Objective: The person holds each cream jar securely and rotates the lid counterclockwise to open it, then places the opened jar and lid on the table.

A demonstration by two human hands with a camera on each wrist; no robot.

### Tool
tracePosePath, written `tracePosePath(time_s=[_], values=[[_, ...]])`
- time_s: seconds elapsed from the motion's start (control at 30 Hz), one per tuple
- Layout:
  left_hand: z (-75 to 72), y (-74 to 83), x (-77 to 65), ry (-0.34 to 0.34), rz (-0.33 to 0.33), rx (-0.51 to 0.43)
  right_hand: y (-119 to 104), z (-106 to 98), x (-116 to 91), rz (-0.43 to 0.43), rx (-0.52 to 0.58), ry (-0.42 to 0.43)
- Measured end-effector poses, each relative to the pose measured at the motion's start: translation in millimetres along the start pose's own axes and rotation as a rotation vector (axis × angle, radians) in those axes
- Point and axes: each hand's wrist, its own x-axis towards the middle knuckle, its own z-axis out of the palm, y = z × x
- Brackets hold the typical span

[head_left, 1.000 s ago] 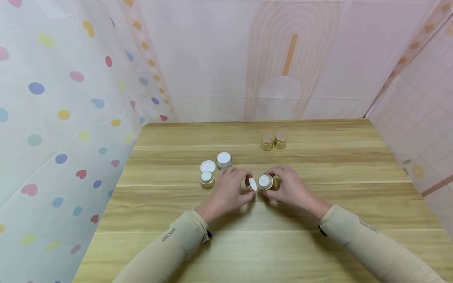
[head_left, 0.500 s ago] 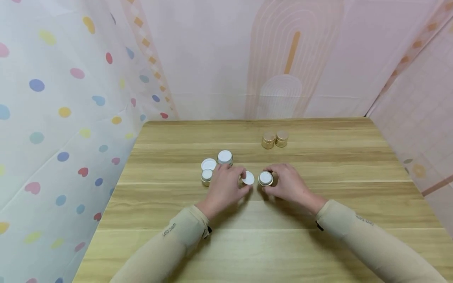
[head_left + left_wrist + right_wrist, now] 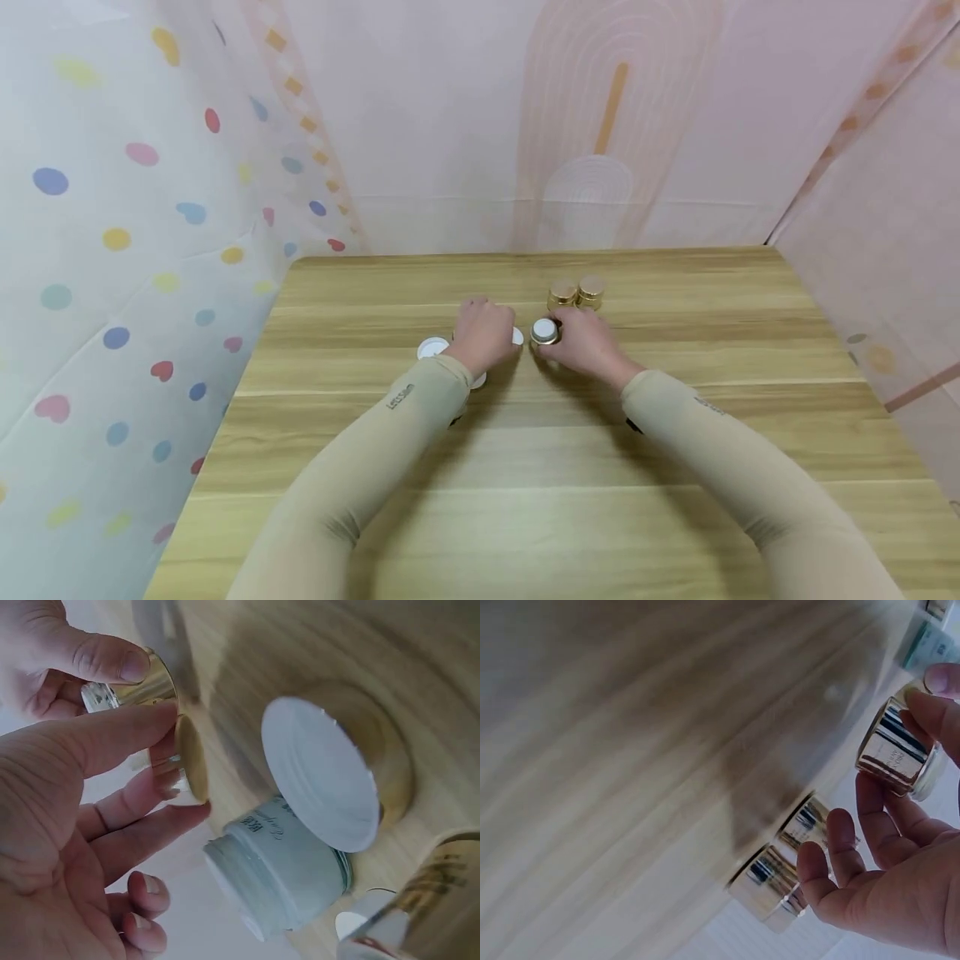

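My left hand [image 3: 483, 333] pinches a small gold lid [image 3: 191, 761] with a white inside, between thumb and fingers. Beside it, my right hand [image 3: 587, 343] grips a small gold cosmetic jar [image 3: 543, 332] with a white top. A narrow gap separates lid and jar in the head view. Under the left hand, a pale green glass jar [image 3: 277, 874] stands near a larger lid [image 3: 322, 780] with its white inside showing. A gold jar [image 3: 431, 904] is at the lower right of the left wrist view. The left arm partly covers these in the head view.
Two capped gold jars, one left [image 3: 562, 294] and one right [image 3: 591, 291], stand side by side just behind my right hand. The wooden table [image 3: 525, 517] ends at a pink patterned cloth backdrop [image 3: 435, 125]. Polka-dot cloth [image 3: 112, 317] hangs on the left.
Both hands have moved away from me, toward the back of the table, with lid and jar still held. The left hand and arm now cover the glass jar and nearby gold jar.
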Motion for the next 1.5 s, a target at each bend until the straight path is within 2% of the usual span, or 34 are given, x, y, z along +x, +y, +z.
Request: tracePosePath(time_s=[0.13, 0.27, 0.43, 0.57, 0.7, 0.83, 0.9, 1.0, 1.13, 1.23, 1.37, 1.5], values=[[-1.1, 4.0, 6.7, -0.054, -0.005, 0.013, 0, 4, 5, 0.026, -0.017, -0.008], [0.1, 6.7, 13.0, -0.065, -0.01, 0.014, -2, 6, 9, 0.042, -0.008, -0.011], [6.1, 5.1, 19.9, -0.076, -0.049, 0.045, -5, 9, 14, 0.042, 0.005, -0.043], [8.7, 2.9, 20.8, -0.071, -0.055, 0.062, -5, 12, 17, 0.032, 0.002, -0.061], [5.0, 2.3, 16.4, -0.059, -0.041, 0.054, -3, 10, 14, 0.02, 0.024, -0.08], [-7.2, 2.4, -0.4, 0.0, -0.019, 0.01, 1, 2, 9, 0.046, 0.064, -0.105], [-13.3, 3.3, -14.8, 0.039, -0.008, -0.04, 5, -1, 8, 0.084, 0.094, -0.107], [-16.9, 8.3, -39.9, 0.08, 0.029, -0.165, 11, -3, 7, 0.151, 0.142, -0.07], [-8.0, 19.5, -70.3, 0.049, 0.1, -0.311, 18, -5, 11, 0.208, 0.188, -0.027], [3.4, 26.8, -85.2, 0.006, 0.118, -0.386, 21, -6, 16, 0.222, 0.195, -0.024], [13.7, 32.9, -94.6, -0.029, 0.109, -0.458, 20, -7, 24, 0.214, 0.155, 0.018], [20.5, 36.8, -97.2, -0.036, 0.118, -0.465, 19, -6, 32, 0.24, 0.084, 0.071]])
